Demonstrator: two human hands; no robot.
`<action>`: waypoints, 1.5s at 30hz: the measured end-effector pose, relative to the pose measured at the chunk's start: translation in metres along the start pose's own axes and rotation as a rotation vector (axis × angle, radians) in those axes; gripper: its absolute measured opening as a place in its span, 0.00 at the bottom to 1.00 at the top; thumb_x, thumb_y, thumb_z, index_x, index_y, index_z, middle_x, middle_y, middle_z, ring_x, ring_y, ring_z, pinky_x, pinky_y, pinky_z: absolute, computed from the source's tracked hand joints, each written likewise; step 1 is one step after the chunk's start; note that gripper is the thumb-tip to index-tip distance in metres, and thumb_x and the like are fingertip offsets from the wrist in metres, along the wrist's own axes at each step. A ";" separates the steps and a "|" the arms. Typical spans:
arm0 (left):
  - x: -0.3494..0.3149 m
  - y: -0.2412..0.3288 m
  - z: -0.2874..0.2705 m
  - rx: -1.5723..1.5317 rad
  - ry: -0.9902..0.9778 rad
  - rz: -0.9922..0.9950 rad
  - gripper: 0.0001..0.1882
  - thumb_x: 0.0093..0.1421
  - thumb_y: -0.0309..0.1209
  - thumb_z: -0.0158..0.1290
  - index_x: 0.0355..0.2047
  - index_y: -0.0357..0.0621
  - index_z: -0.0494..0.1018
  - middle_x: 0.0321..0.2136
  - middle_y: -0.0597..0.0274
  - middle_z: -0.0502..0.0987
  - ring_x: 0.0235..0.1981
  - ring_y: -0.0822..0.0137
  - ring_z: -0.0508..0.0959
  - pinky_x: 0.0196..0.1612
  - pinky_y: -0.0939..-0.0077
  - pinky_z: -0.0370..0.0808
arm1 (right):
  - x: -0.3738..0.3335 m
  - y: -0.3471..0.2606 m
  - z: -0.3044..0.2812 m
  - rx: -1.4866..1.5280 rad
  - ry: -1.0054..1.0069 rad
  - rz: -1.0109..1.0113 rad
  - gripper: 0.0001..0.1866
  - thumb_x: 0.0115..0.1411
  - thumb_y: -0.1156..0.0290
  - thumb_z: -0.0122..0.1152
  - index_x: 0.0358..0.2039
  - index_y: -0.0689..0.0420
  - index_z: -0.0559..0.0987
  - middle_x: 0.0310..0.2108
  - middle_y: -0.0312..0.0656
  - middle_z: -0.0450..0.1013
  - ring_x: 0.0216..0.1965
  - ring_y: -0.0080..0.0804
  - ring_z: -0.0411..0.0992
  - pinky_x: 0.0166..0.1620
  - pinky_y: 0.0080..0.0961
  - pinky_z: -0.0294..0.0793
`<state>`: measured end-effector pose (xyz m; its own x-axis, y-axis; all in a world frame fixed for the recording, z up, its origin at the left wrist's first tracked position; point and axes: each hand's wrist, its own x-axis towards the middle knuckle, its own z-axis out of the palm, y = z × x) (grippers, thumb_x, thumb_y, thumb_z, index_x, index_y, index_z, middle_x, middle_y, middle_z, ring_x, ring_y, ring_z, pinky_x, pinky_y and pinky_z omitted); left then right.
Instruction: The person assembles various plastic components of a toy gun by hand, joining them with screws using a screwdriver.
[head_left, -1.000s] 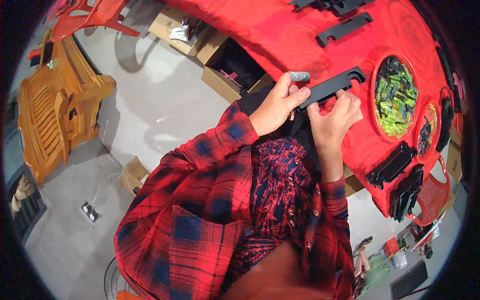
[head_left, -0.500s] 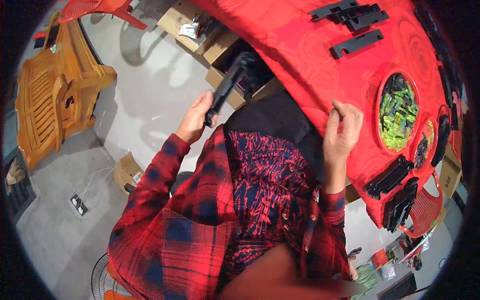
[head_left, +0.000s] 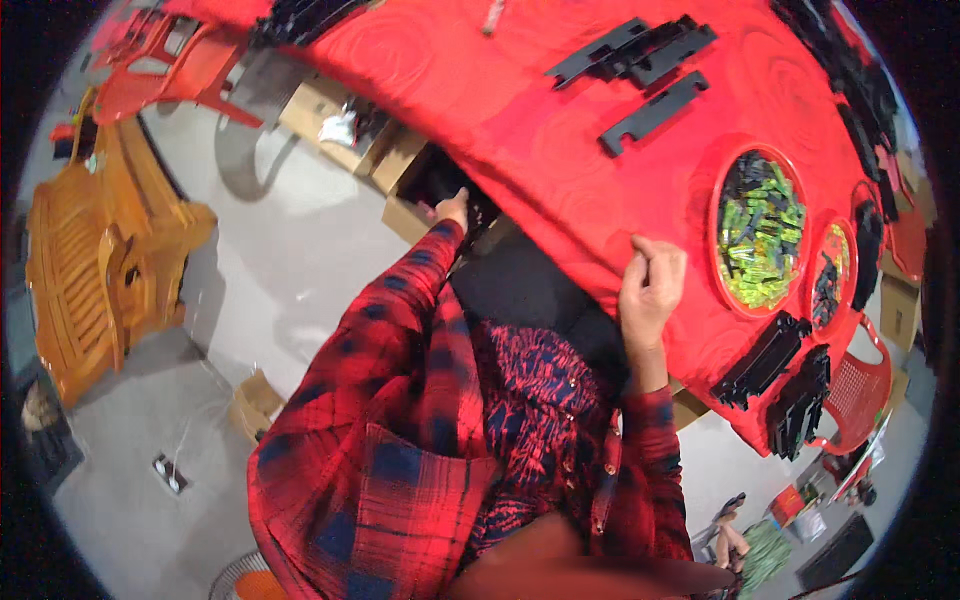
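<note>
The left hand (head_left: 455, 210) dips into a cardboard box (head_left: 403, 218), its grip hidden; the box likely sits beside the desk (head_left: 470, 95) for easy reach. The right hand (head_left: 652, 280) curls loosely closed; notched black strips (head_left: 655, 113) lie on the desk.

No words, labels, brands, numbers or signs are showing clearly enough to be read, and neither the black strips (head_left: 655, 115) nor the cardboard boxes (head_left: 305, 118) are displaying legible print.
</note>
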<state>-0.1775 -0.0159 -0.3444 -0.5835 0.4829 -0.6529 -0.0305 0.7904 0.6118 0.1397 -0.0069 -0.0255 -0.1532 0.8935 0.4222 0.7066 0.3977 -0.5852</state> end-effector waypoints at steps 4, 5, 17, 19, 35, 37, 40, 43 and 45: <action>0.014 0.014 0.023 -0.142 -0.215 -0.069 0.26 0.60 0.48 0.52 0.39 0.32 0.78 0.30 0.54 0.82 0.28 0.55 0.80 0.34 0.63 0.74 | -0.005 0.001 -0.001 -0.011 0.028 0.058 0.14 0.49 0.88 0.56 0.37 0.62 0.79 0.30 0.47 0.72 0.34 0.43 0.71 0.37 0.34 0.72; 0.025 0.009 0.022 -0.144 -0.215 -0.058 0.26 0.60 0.48 0.52 0.39 0.32 0.78 0.30 0.54 0.82 0.28 0.55 0.80 0.34 0.63 0.74 | -0.003 -0.003 -0.001 0.025 0.011 0.078 0.15 0.49 0.89 0.56 0.37 0.62 0.79 0.30 0.47 0.72 0.34 0.43 0.71 0.37 0.35 0.73; 0.116 -0.052 -0.029 0.162 -0.479 0.105 0.23 0.61 0.44 0.55 0.48 0.38 0.76 0.37 0.48 0.80 0.39 0.56 0.81 0.43 0.62 0.79 | 0.000 -0.008 -0.013 0.197 0.010 0.190 0.15 0.48 0.88 0.57 0.37 0.61 0.79 0.32 0.48 0.72 0.34 0.44 0.73 0.37 0.35 0.75; 0.068 -0.040 -0.029 0.052 -0.655 0.444 0.17 0.62 0.33 0.54 0.50 0.41 0.74 0.37 0.52 0.80 0.35 0.57 0.81 0.39 0.60 0.81 | -0.004 0.004 -0.001 0.154 0.009 0.184 0.15 0.48 0.88 0.57 0.37 0.61 0.79 0.32 0.48 0.72 0.34 0.45 0.73 0.38 0.35 0.75; -0.220 0.304 -0.029 0.150 -0.177 1.377 0.20 0.63 0.29 0.57 0.54 0.37 0.69 0.36 0.56 0.76 0.36 0.64 0.77 0.41 0.69 0.74 | -0.003 -0.001 -0.022 0.365 -0.023 0.192 0.11 0.54 0.84 0.57 0.40 0.63 0.76 0.34 0.48 0.71 0.37 0.45 0.73 0.40 0.34 0.74; -0.232 0.323 0.007 0.468 0.044 1.680 0.24 0.59 0.36 0.60 0.51 0.35 0.69 0.39 0.46 0.76 0.42 0.48 0.76 0.45 0.58 0.74 | -0.003 -0.005 -0.029 0.476 -0.018 0.332 0.11 0.57 0.83 0.58 0.42 0.63 0.76 0.33 0.47 0.71 0.34 0.42 0.73 0.38 0.32 0.74; -0.258 0.331 0.043 0.651 0.110 1.632 0.24 0.57 0.36 0.62 0.47 0.34 0.68 0.36 0.45 0.75 0.40 0.46 0.75 0.43 0.56 0.74 | -0.004 0.001 -0.047 0.445 0.071 0.355 0.12 0.58 0.82 0.59 0.43 0.63 0.76 0.32 0.45 0.71 0.33 0.38 0.74 0.37 0.31 0.74; -0.268 0.332 0.063 0.765 0.107 1.573 0.21 0.57 0.36 0.61 0.43 0.36 0.67 0.37 0.46 0.74 0.39 0.47 0.76 0.42 0.56 0.74 | -0.007 0.018 -0.071 0.338 0.234 0.434 0.12 0.60 0.82 0.58 0.44 0.62 0.77 0.32 0.43 0.72 0.32 0.28 0.72 0.35 0.26 0.72; -0.261 0.331 0.066 0.772 0.128 1.609 0.21 0.56 0.35 0.61 0.43 0.36 0.67 0.37 0.46 0.74 0.39 0.47 0.76 0.42 0.57 0.74 | -0.006 0.034 -0.088 0.240 0.338 0.481 0.10 0.61 0.82 0.58 0.43 0.62 0.77 0.32 0.42 0.72 0.31 0.27 0.72 0.34 0.24 0.72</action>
<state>0.0184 0.1446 -0.0010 0.2931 0.8800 0.3737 0.9021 -0.3840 0.1968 0.2252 -0.0171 0.0128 0.3972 0.8843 0.2455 0.4613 0.0389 -0.8864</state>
